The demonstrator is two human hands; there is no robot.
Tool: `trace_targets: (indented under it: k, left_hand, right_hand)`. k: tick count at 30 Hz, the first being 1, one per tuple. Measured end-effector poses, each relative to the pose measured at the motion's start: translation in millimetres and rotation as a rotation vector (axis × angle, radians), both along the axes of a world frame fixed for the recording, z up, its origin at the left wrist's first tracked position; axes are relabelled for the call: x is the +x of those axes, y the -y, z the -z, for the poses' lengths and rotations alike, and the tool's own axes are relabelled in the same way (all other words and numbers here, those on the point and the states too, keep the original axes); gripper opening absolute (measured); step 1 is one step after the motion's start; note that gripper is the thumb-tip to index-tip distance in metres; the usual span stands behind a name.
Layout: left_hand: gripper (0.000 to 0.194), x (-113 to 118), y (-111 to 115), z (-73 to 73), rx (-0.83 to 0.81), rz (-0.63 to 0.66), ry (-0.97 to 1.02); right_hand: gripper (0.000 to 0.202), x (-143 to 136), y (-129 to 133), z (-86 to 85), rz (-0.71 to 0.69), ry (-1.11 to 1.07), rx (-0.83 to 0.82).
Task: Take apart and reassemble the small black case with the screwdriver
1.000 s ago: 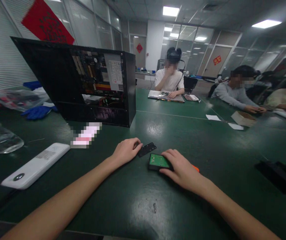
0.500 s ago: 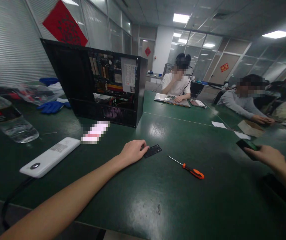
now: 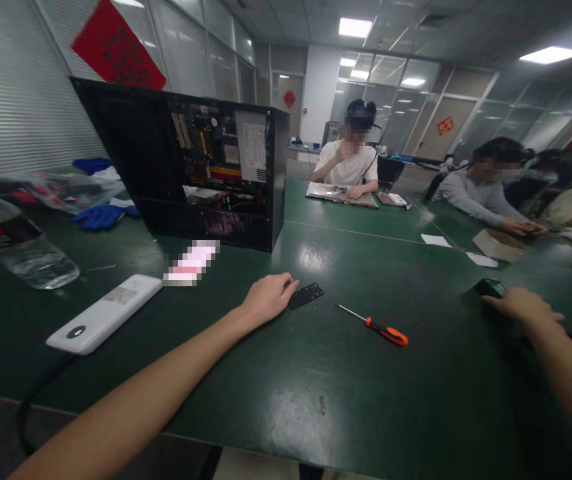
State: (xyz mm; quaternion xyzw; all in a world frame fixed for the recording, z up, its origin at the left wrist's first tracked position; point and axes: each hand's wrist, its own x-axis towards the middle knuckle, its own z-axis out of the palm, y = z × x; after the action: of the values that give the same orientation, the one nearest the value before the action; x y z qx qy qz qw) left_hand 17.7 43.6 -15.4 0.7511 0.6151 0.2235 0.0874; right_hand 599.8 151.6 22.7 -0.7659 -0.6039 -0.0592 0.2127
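A thin black flat plate [image 3: 308, 295] with small holes lies on the green table. My left hand [image 3: 269, 297] rests at its left end, fingers curled and thumb on the plate's edge. Out to the right, my right hand [image 3: 529, 308] grips a dark flat piece with a green face [image 3: 492, 288], low over or on the tabletop; I cannot tell whether it touches. Some of its fingers are hidden. Between the hands lies an orange and black screwdriver [image 3: 386, 331], its shaft pointing toward the plate.
An open black computer case [image 3: 279, 180] stands at the back left. Nearer are a white power bank [image 3: 106, 313] with a cable, a water bottle [image 3: 21, 233] and blue gloves [image 3: 99, 217]. Paper and an open box [image 3: 499, 245] lie at the right. Other people sit across the table.
My right hand has lowered toward the tabletop with the dark green-faced piece. My left hand stays at the black plate. The view has shifted slightly.
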Motion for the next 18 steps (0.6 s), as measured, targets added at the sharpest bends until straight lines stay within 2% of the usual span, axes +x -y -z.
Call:
trace_targets:
  k: [3, 5, 7, 9, 12, 15, 18]
  left_hand:
    - [0.039, -1, -2, 2.4, 0.030, -0.030, 0.040]
    - [0.039, -2, -3, 3.5, 0.050, -0.037, 0.069]
    - [0.037, -2, -4, 3.9, 0.067, -0.040, 0.096]
    - [0.037, -3, -4, 3.8, 0.080, -0.048, 0.115]
    - [0.036, -4, -4, 2.6, 0.099, -0.063, 0.134]
    - [0.036, -7, -5, 1.3, 0.112, -0.073, 0.144]
    - [0.036, -9, -7, 1.1, 0.114, -0.079, 0.155]
  right_hand:
    - [0.043, -64, 11, -3.4, -0.154, 0.038, 0.079]
    - [0.044, -122, 15, -2.4, -0.395, 0.056, 0.054]
    - [0.043, -188, 18, 1.3, -0.712, 0.061, -0.043]
    - [0.050, -254, 21, 7.1, -0.979, 0.068, -0.133]
    - [0.065, -331, 23, 16.0, -1.216, 0.072, -0.224]
    - [0.052, -371, 19, 20.7, -1.294, 0.079, -0.278]
    - [0.036, -381, 15, 20.9, -1.297, 0.069, -0.292]
